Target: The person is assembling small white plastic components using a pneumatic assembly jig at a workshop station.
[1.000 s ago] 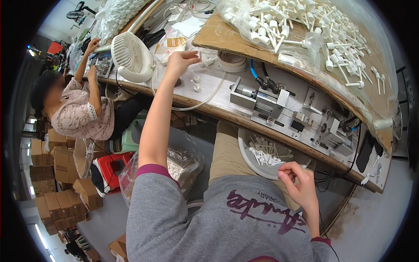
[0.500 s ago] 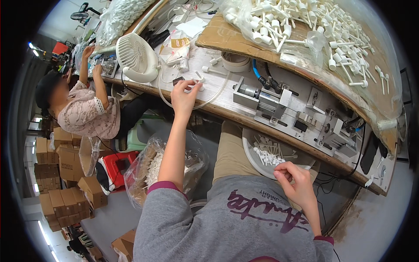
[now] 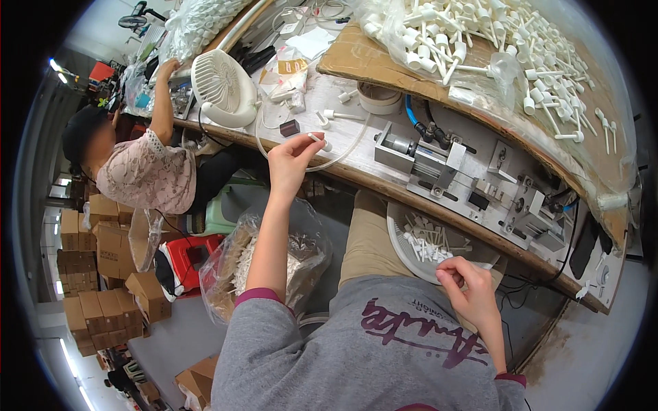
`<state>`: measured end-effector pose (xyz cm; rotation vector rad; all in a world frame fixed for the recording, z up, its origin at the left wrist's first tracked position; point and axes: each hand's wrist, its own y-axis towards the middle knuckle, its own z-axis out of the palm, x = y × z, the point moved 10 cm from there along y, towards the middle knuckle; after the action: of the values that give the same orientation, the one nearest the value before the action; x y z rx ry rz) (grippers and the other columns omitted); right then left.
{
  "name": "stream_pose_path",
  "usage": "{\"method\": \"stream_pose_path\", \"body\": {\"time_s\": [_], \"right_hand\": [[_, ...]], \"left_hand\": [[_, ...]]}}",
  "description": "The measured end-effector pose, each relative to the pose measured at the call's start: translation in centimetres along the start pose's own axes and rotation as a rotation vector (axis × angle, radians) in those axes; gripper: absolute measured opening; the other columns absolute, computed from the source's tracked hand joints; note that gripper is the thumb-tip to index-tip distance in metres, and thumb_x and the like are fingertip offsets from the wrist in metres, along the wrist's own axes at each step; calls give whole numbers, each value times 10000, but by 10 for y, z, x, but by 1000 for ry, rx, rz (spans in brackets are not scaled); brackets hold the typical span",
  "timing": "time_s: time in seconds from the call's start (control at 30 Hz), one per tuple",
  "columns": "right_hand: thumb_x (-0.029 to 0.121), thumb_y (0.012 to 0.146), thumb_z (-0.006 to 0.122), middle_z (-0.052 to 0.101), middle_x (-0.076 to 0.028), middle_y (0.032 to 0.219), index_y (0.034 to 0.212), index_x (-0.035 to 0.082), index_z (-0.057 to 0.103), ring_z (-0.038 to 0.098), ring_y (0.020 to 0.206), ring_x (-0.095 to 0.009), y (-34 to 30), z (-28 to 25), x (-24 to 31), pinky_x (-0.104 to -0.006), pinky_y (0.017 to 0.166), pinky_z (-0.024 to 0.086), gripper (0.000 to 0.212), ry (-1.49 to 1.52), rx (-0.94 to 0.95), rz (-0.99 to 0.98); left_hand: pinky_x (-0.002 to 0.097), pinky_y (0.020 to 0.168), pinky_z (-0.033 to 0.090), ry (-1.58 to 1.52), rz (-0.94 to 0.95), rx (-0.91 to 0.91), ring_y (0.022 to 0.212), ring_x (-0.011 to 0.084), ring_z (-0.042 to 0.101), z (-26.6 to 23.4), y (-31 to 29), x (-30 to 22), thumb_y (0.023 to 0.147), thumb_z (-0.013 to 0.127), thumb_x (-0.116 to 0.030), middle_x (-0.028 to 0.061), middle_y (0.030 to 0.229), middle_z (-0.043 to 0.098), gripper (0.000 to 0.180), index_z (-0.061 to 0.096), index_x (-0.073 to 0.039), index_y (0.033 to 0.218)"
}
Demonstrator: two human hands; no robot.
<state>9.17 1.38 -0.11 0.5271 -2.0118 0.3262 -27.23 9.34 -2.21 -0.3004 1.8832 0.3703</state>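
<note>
Left hand [image 3: 291, 161] raised at the front edge of the desk [image 3: 356, 171], grip pinched together on a small white plastic piece [image 3: 319, 140], beside a loop of clear tubing [image 3: 343, 154]. Right hand [image 3: 466, 284] low at the lap, grip closed on a small white part, too small to tell exactly, at the rim of a white basin [image 3: 401, 236] of like parts. Metal fixture [image 3: 473, 181] bolted between the hands, unoccupied as far as visible. Judged step: pick-up and feeding of parts toward the fixture. Next move calls for aligned seating of the piece and a steady pinch. Co-worker [image 3: 147, 171] seated left, occupied separately beside a white fan [image 3: 223, 89].
</note>
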Motion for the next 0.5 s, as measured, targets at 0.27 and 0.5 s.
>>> {"method": "stream_pose_path", "body": {"time_s": [0.27,0.5], "right_hand": [[71,881,685,679,-86,754,905,10,656,630,584,-152,-3,-3,1,-264,530,480,72,-37,-30,-9],[67,863,709,664,-71,723,1002,14,640,592,561,-108,-7,-11,-8,-243,514,462,164,-8,-83,90]], "left_hand": [[318,715,527,462,245,-120,798,229,708,18,6,-7,800,755,-99,108,897,727,143,745,-15,914],[355,764,513,418,256,-237,832,262,660,9,-1,-44,779,772,-131,60,915,698,241,736,-57,1006]]}}
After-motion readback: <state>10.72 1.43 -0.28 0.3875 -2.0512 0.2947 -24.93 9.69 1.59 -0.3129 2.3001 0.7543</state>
